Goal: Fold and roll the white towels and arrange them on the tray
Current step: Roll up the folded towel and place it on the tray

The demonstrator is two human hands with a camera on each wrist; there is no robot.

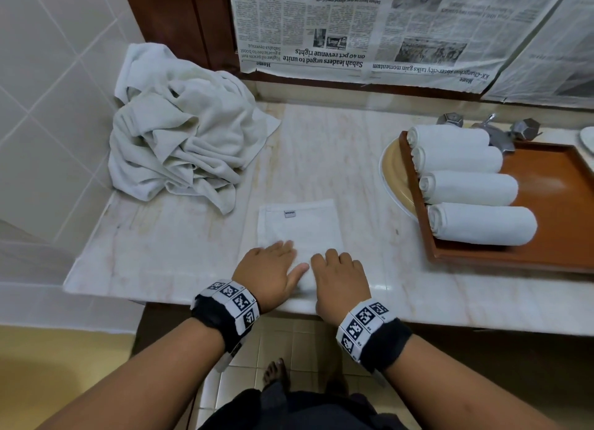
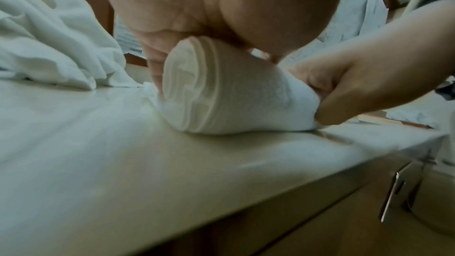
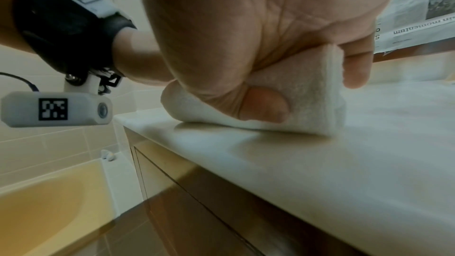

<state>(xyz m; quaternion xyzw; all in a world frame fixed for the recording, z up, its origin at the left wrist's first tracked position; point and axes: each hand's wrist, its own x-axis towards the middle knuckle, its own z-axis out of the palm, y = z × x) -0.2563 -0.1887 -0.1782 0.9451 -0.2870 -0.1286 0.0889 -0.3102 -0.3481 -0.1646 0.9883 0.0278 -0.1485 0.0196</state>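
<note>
**A:** Where was the towel being worked on?

**B:** The folded towel (image 1: 300, 225) lay flat on the tabletop (image 1: 337, 140), close to its front edge, with the near end already wound into a roll (image 2: 216, 92). Rolling from the near edge away from the body probably let both palms press down and push forward.

**A:** And the hands?

**B:** The left hand (image 1: 268, 269) sat over the left end of the roll, fingers curled round it. The right hand (image 1: 340, 277) clamped the right end, its thumb (image 3: 263, 104) tucked under the cloth and the fingers wrapped over the top. One hand at each end likely kept the roll even and tight.

**A:** Why that spot?

**B:** It lay between supply and destination. The heap of unfolded towels (image 1: 183, 137) was piled to the left, against the tiled wall. The brown tray (image 1: 553, 185) stood to the right, holding four rolled towels (image 1: 466, 185) side by side along its left part, so a fifth could sensibly go at the near end of that row.

**A:** Anything behind?

**B:** Newspaper (image 1: 353, 27) hung across the back wall.
</note>
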